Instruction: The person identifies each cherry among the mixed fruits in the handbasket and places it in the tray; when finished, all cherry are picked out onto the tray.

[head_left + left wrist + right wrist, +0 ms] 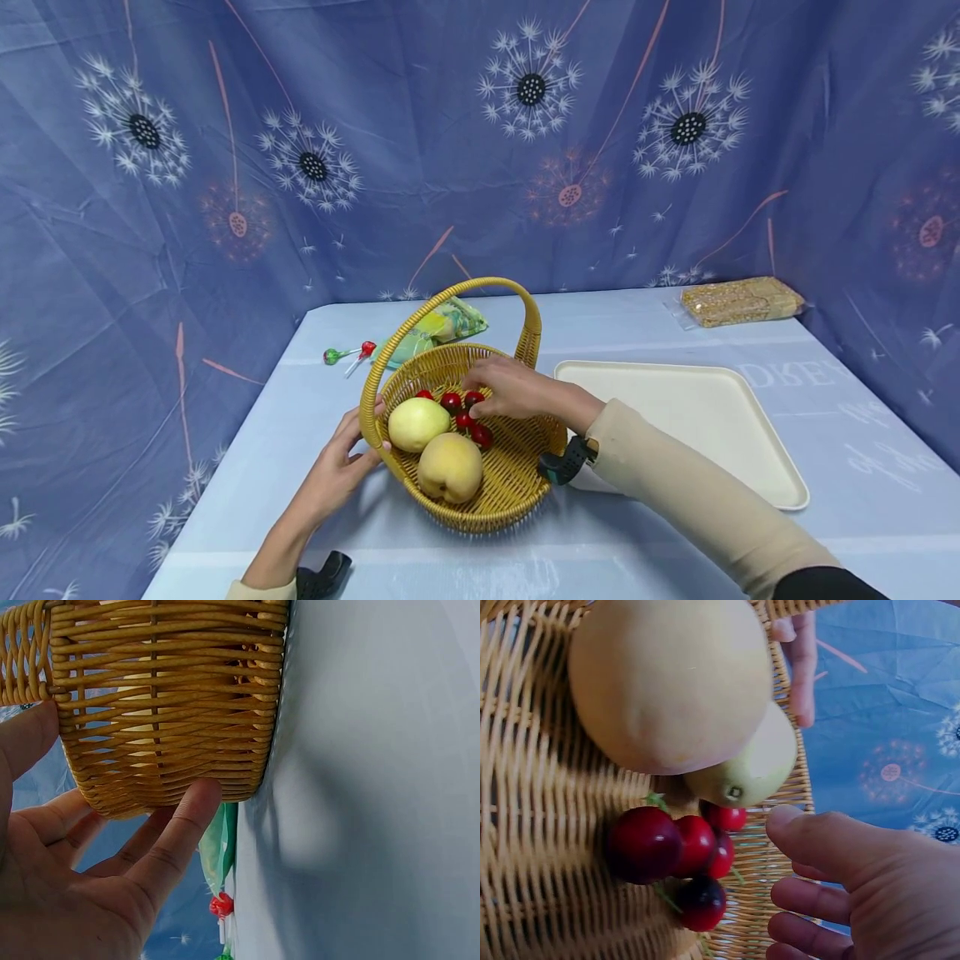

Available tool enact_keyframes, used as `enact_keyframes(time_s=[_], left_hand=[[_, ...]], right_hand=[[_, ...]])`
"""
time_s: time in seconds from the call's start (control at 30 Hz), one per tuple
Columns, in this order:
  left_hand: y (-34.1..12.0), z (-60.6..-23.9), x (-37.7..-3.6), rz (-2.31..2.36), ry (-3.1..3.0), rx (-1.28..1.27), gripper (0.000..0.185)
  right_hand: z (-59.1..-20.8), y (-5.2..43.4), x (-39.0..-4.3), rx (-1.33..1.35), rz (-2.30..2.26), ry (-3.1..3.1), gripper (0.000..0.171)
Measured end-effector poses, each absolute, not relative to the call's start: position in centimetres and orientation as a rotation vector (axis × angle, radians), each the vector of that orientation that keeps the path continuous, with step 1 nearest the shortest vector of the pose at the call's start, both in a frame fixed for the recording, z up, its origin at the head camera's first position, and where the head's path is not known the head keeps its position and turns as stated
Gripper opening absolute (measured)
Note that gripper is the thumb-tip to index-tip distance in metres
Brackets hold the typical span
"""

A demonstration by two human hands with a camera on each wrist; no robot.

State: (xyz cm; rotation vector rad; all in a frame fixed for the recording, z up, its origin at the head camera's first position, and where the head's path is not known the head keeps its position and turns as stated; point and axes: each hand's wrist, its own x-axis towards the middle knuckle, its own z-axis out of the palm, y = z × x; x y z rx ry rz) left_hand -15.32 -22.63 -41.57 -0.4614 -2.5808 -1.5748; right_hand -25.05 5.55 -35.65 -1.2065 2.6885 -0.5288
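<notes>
A yellow-brown wicker basket with a tall arched handle stands on the table. Inside it lie a large peach-like fruit, a pale yellow-green fruit and several dark red cherries. My left hand holds the basket's left side by the handle base, its thumb at the rim and fingers spread along the outer wall. Over the cherries, inside the basket, hovers my right hand. In the right wrist view its thumb and fingers are apart, with nothing between them.
An off-white tray lies right of the basket, under my right forearm. Behind the basket are a green plastic packet and two lollipops, one red, one green. A bagged grain-coloured block sits far right. Patterned curtains enclose the table.
</notes>
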Motion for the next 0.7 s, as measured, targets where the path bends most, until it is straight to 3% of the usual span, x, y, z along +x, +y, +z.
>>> enact_keyframes(time_s=[0.7], left_hand=[[-22.6,-41.5,-15.3,-1.600,-2.576,-0.448,0.056]], right_hand=[[-37.5,5.3,-25.2,-1.254,-0.344,2.585,0.030]])
